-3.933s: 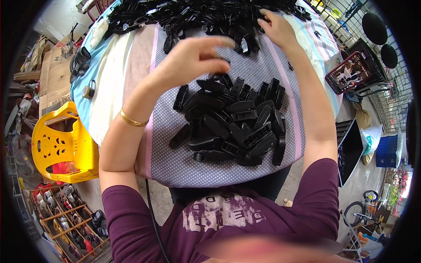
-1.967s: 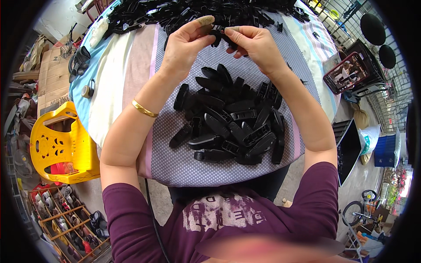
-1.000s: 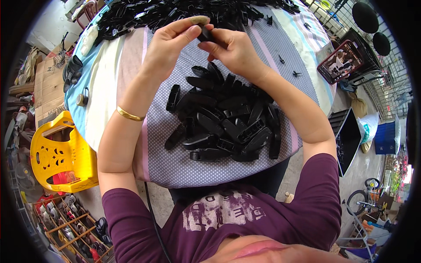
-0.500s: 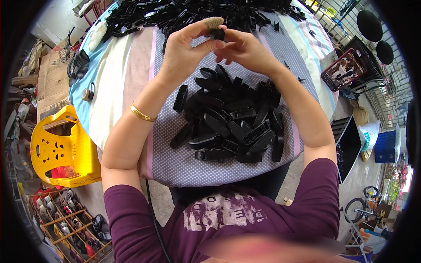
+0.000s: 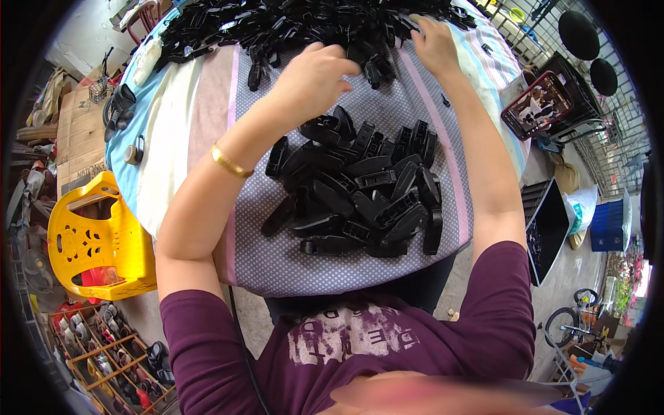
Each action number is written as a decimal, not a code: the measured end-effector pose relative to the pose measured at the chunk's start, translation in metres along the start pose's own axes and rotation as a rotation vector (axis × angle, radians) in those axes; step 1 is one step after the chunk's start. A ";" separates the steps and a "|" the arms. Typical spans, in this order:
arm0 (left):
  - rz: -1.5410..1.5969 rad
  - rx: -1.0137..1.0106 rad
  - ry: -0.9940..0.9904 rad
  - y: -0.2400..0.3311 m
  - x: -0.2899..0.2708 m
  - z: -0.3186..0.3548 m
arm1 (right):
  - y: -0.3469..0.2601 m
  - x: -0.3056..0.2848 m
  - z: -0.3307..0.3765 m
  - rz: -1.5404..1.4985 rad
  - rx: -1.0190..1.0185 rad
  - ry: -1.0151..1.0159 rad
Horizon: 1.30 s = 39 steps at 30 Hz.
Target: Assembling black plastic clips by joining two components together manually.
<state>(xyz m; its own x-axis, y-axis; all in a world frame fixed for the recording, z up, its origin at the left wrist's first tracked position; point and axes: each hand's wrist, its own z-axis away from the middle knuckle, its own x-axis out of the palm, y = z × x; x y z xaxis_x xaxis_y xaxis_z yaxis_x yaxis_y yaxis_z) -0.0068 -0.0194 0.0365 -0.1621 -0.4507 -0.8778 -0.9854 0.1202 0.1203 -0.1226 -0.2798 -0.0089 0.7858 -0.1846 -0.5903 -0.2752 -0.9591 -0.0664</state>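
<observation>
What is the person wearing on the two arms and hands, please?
Both arms have dark purple sleeves, the left sleeve and the right sleeve, ending near the elbows. A gold-coloured bracelet circles the left forearm; none shows on the right. No glove is visible on the left hand or the right hand.

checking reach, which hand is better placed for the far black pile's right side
Likely the right hand: its fingers are at that side of the pile, whereas the left hand is farther left.
</observation>
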 end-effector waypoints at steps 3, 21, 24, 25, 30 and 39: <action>-0.085 0.183 0.002 -0.003 0.026 -0.020 | -0.011 0.017 0.008 0.084 0.102 -0.116; 1.174 -0.509 0.181 -0.007 -0.003 0.013 | -0.029 -0.021 -0.009 -0.371 0.243 -0.172; 1.353 -0.519 0.287 -0.017 0.000 0.026 | -0.101 -0.050 -0.022 -1.127 0.452 -0.402; 1.353 -0.516 0.302 -0.019 0.000 0.026 | -0.120 -0.061 -0.022 -1.126 0.441 -0.456; 1.373 -0.546 0.339 -0.014 -0.004 0.028 | -0.156 -0.073 -0.014 -1.217 0.443 -0.535; 1.283 -0.470 0.394 -0.015 -0.004 0.030 | -0.157 -0.065 -0.007 -1.165 0.472 -0.526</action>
<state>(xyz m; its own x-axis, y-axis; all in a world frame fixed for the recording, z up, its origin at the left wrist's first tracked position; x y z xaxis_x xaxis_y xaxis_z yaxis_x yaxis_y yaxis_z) 0.0106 0.0071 0.0241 -0.8685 -0.4780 0.1311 -0.0591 0.3625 0.9301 -0.1264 -0.1189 0.0456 0.4175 0.8789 -0.2308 0.1518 -0.3179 -0.9359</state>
